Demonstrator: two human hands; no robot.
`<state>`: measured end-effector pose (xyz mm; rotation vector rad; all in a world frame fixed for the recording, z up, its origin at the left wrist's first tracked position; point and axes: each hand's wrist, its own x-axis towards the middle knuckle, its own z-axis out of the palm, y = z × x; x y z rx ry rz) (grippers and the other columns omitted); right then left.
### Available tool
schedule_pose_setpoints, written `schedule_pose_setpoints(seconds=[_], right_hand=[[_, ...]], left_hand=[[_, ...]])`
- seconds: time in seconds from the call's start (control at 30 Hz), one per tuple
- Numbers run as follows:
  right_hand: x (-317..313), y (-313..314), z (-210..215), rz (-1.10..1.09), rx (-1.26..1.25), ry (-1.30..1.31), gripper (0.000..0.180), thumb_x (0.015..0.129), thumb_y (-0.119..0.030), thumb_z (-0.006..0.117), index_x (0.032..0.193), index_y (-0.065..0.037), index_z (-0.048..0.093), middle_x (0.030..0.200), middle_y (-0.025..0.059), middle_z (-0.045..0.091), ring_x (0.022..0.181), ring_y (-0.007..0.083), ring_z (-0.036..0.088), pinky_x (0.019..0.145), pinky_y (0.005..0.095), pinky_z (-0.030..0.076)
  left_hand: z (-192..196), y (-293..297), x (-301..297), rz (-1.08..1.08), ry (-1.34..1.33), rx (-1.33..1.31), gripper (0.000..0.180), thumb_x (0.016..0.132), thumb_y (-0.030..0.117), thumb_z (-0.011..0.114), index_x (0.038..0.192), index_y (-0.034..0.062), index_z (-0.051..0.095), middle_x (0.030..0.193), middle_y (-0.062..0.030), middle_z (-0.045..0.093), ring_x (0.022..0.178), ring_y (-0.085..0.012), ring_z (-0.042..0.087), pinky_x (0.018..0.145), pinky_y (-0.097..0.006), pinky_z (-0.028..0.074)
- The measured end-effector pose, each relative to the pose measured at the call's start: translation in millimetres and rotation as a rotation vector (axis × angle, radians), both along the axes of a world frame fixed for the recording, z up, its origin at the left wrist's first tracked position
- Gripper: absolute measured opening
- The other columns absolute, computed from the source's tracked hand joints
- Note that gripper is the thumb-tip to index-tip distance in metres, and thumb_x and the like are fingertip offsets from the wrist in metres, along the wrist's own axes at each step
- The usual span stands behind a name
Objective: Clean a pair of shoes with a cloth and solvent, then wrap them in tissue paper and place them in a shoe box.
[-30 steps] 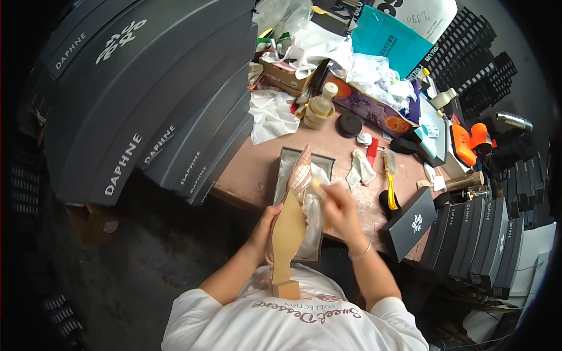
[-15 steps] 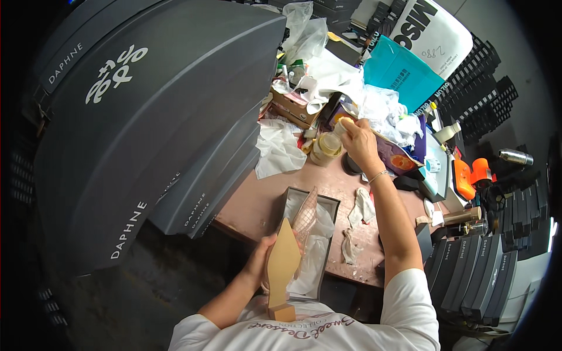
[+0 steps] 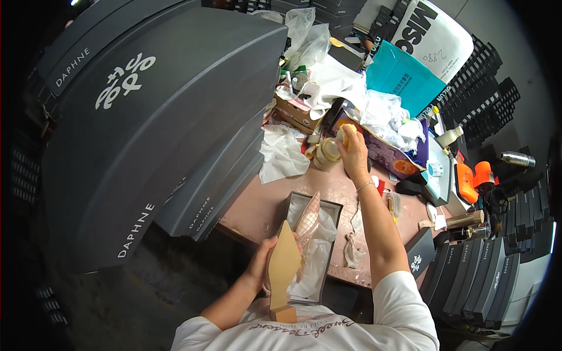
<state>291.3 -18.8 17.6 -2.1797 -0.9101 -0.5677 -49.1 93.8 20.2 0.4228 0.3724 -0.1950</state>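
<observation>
Tall stack of dark grey shoe boxes [image 3: 158,117] at left, white lettering. Open grey shoe box [image 3: 313,245] on counter, near centre. Teal bag [image 3: 404,79] far right; white sack [image 3: 433,35] behind. Grey boxes [image 3: 480,275] standing on edge, near right.

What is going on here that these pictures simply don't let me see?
- Head view: what the right hand grips by the jar is mostly covered by its fingers.
- The upper of the shoe in the left hand faces away; only the tan sole shows.
- The bottom of the open box is hidden by tissue paper.
- Small items at the table's right edge are too tiny and bent to tell.
</observation>
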Motion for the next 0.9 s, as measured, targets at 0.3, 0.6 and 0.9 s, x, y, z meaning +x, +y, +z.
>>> schedule_pose_setpoints(seconds=[0.3,0.6,0.9], right_hand=[[-11,-68,22,-0.179,0.755,0.21,0.036,0.087,-0.01,0.065,0.12,0.0,0.053,0.096,0.0101,0.061,0.082,0.0198,0.062,0.071,0.0312,0.054],[-54,-139,-102,-0.251,1.953,1.102,0.023,0.093,-0.023,0.059,0.104,-0.003,0.056,0.101,0.012,0.063,0.088,0.0274,0.064,0.072,0.0413,0.06],[-67,-119,-103,-0.146,1.975,1.178,0.028,0.093,-0.024,0.059,0.107,0.0,0.054,0.102,0.0132,0.063,0.085,0.0282,0.065,0.073,0.0373,0.06]], left_hand=[[-2,-2,-16,0.051,0.003,0.034,0.053,0.09,0.044,0.043,0.123,0.0017,0.047,0.102,-0.0152,0.06,0.096,-0.0247,0.06,0.084,-0.037,0.051],[-1,-2,-26,0.047,0.002,0.16,0.056,0.091,0.043,0.041,0.129,0.002,0.044,0.101,-0.0175,0.061,0.093,-0.0287,0.063,0.084,-0.039,0.051],[1,-6,-30,0.086,-0.033,0.126,0.055,0.092,0.044,0.04,0.13,0.004,0.043,0.099,-0.0172,0.06,0.092,-0.0288,0.062,0.084,-0.039,0.051]])
